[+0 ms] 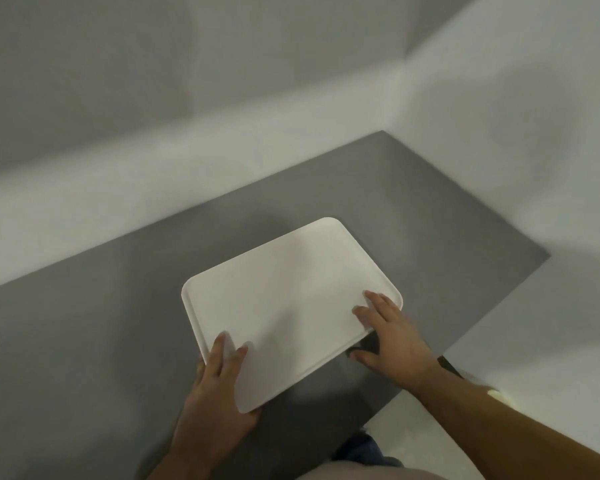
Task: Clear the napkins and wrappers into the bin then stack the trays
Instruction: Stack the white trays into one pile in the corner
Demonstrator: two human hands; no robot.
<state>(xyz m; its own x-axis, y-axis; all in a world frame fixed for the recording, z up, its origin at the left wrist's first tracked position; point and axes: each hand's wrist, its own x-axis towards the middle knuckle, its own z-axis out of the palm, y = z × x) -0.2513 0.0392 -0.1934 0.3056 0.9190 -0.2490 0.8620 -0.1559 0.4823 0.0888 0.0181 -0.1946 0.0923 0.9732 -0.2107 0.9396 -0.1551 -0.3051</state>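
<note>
Tray: your white tray (284, 306) sits in the lower middle of the frame, turned at a slant, its far rounded corner toward the upper right and its near corner toward the bottom. The top face is bare. You cannot tell from this view whether it lies flat on the grey worktop (84, 334) or is held just above it; a dark shadow shows beneath its near right edge.

Left hand: your left hand (215, 389) grips the tray's near left corner, at the lower centre of the frame. Two fingers (219, 348) lie spread on top of the tray surface, and the rest of the hand wraps beneath the corner.

Right hand: your right hand (392, 337) is at the tray's near right edge, right of centre. Its fingers are spread, some resting on the tray's top near the rim, the thumb splayed out below the edge, off the tray.

Worktop: the grey surface fills the left and middle of the frame and ends in a slanted edge at the lower right.

Walls: pale walls (222, 81) run across the top of the frame and meet in a corner at the upper right.

Floor: a light floor (426, 441) shows at the lower right.
</note>
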